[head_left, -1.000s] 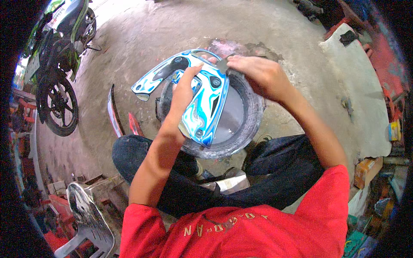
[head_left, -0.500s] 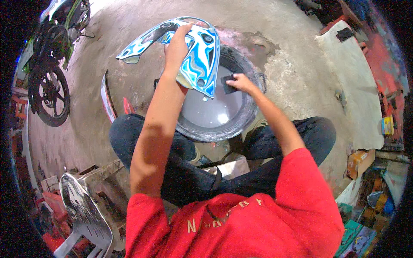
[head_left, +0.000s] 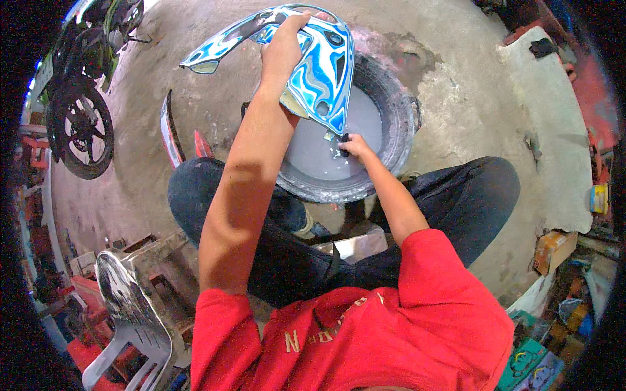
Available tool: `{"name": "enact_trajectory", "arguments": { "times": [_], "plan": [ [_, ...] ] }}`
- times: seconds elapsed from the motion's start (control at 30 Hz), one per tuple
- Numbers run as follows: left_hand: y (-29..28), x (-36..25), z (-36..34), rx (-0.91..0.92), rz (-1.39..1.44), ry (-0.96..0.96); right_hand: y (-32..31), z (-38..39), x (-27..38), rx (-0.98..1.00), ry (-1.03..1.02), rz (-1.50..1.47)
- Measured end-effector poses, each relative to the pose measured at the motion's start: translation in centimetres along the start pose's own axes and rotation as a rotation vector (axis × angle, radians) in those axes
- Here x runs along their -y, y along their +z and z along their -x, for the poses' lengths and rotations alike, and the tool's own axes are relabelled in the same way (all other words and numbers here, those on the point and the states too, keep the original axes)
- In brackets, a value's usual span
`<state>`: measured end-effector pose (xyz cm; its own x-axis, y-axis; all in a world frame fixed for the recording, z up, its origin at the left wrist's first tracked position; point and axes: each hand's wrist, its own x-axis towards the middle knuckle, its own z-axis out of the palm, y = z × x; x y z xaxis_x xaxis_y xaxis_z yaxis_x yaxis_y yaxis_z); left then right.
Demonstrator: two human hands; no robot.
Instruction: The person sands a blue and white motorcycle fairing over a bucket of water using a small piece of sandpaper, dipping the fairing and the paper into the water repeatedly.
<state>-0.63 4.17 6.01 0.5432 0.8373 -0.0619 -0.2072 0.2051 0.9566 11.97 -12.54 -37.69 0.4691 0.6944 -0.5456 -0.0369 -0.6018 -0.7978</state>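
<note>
My left hand (head_left: 285, 45) is closed round a blue and white swirl-patterned motorcycle fairing panel (head_left: 319, 75), holding it up over the far left part of the basin. The panel has an arm that curves away to the left. Below it stands a wide dark basin (head_left: 398, 140) of cloudy grey water. My right hand (head_left: 355, 146) pinches a small piece of black sandpaper (head_left: 343, 144) by the panel's lower tip. Whether the sandpaper touches the panel I cannot tell. Part of the panel's edge is hidden behind my left hand and forearm.
On the floor at left lie a narrow curved panel (head_left: 171, 130) and a red piece (head_left: 203, 144). A motorcycle (head_left: 81, 124) stands at the far left, a worn chair (head_left: 134, 313) at lower left. Clutter, including a cardboard box (head_left: 554, 251), lines the right side.
My right hand has drawn the sandpaper nearer and left, from over the basin's right part to the panel's lower tip. My left hand and the panel appear farther up and right; the view has shifted too.
</note>
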Motion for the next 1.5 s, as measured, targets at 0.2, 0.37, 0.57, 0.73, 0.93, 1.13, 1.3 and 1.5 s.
{"name": "enact_trajectory", "arguments": {
  "times": [0.2,0.37,0.57,0.73,0.93,1.13,1.3,1.5],
  "plan": [
    [-0.1,0.6,-0.1,-0.055,0.034,-0.046,2.9,-0.1,0.6,-0.058,-0.073,0.072],
    [0.4,1.9,-1.9,0.013,0.332,-0.192,1.6,-1.0,-0.2,-0.022,-0.029,0.029],
    [-1.4,0.1,0.3,-0.011,-0.069,0.003,-1.6,0.7,8.7,0.21,0.033,-0.119],
    [0.3,-1.0,1.3,0.058,0.255,-0.086,-13.3,2.6,25.0,0.141,-0.46,0.225],
    [0.7,-0.2,0.7,0.118,0.541,-0.178,-17.8,15.5,39.4,-0.13,-0.867,0.405],
    [1.3,0.2,0.8,0.126,0.737,-0.208,-10.0,23.8,37.3,-0.202,-1.399,0.632],
    [2.6,-0.9,3.1,0.192,0.877,-0.32,-8.9,25.7,35.3,-0.098,-1.64,0.67],
    [2.1,1.1,2.3,0.316,0.821,-0.304,-7.7,27.9,33.4,0.067,-1.637,0.67]
  ]
}}
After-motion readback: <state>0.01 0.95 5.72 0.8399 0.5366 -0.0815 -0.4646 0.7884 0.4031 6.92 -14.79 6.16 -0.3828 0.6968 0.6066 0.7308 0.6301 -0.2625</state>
